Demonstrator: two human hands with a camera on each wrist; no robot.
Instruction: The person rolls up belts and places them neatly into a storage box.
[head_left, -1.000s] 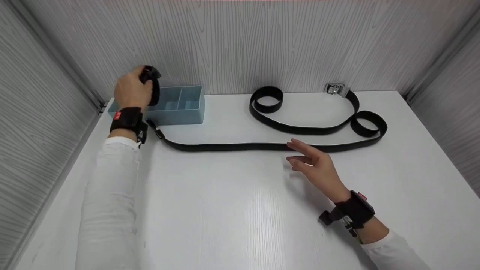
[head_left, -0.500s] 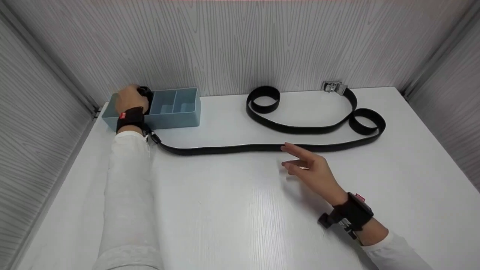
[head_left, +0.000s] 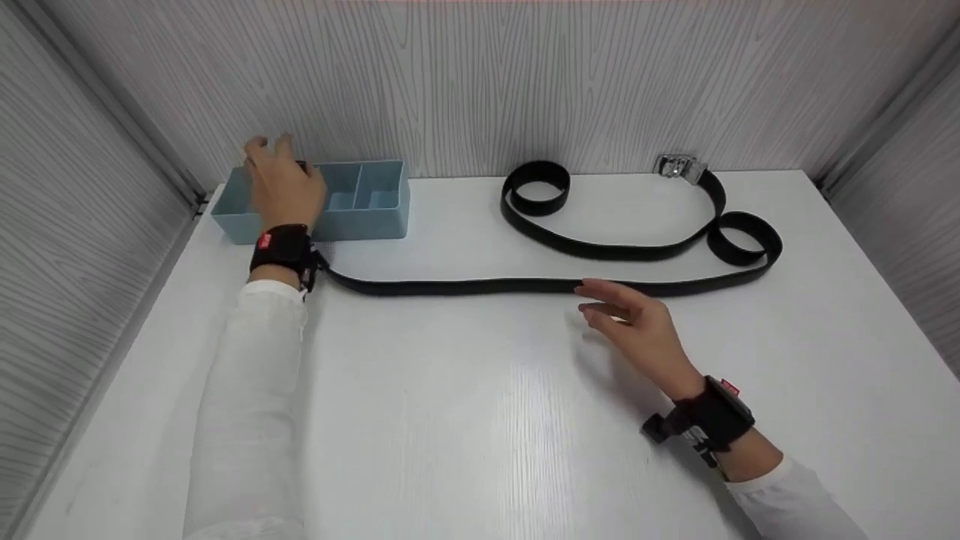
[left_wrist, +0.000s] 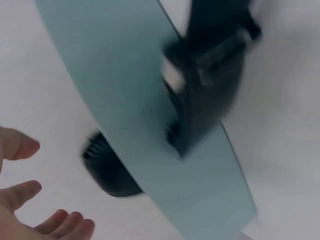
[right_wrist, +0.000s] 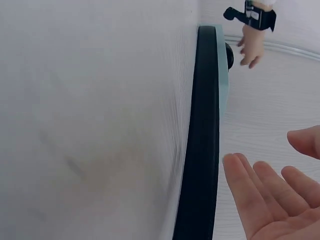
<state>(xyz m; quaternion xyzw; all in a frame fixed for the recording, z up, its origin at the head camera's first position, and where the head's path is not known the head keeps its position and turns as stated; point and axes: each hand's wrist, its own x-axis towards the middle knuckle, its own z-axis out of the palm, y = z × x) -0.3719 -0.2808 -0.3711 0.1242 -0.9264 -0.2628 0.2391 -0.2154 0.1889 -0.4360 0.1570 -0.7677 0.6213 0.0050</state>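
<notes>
My left hand [head_left: 285,187] hovers over the left part of a light blue divided box [head_left: 367,223], fingers spread and holding nothing. A rolled black belt [left_wrist: 111,170] pokes above the box rim in the left wrist view; from the head it is mostly hidden by the hand. One black belt [head_left: 465,286] stretches across the table from near the left wrist to a coil at the right. Its near end [left_wrist: 210,85] blurs before the box in the left wrist view. My right hand [head_left: 645,330] is held beside this belt, fingers loosely extended, nothing in them.
Behind, a second black belt [head_left: 607,251] curves from a coil to a silver buckle [head_left: 679,166] near the back wall [head_left: 465,90]. The box stands at the back left, close to the wall. A grey side panel [head_left: 67,225] bounds the left.
My left hand has lowered the rolled black belt into the box, let go of it and lifted with fingers spread. The right hand stays about where it was.
</notes>
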